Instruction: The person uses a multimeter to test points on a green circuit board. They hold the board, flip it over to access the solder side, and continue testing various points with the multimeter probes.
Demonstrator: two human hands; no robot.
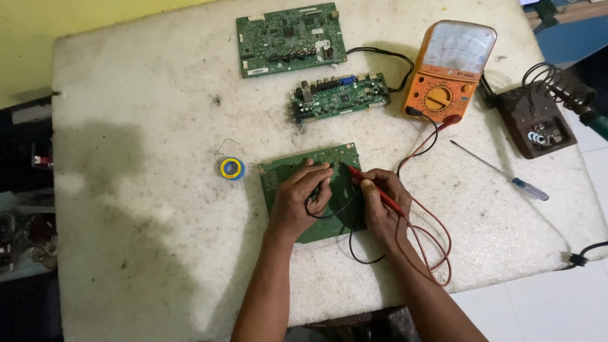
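Hands meet over a green circuit board (278, 174) at the desk's (126, 190) centre. Left hand (297, 202) has its grip closed on a black probe (327, 168), tip down on the board. Right hand (380, 206) pinches a red probe (367, 185), pointing toward 10 o'clock. Red and black leads run toward 1 o'clock to an orange multimeter (446, 73). A solder spool (232, 168) sits at 9 o'clock from the board, a screwdriver (500, 171) at 3 o'clock.

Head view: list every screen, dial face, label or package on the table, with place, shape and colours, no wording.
Meter: upper right, orange case, pale curved dial window, round selector knob.
Solder reel: left of the hands, round, yellow and blue label face.
White stickers on far board: small rectangles, too small to tell more.
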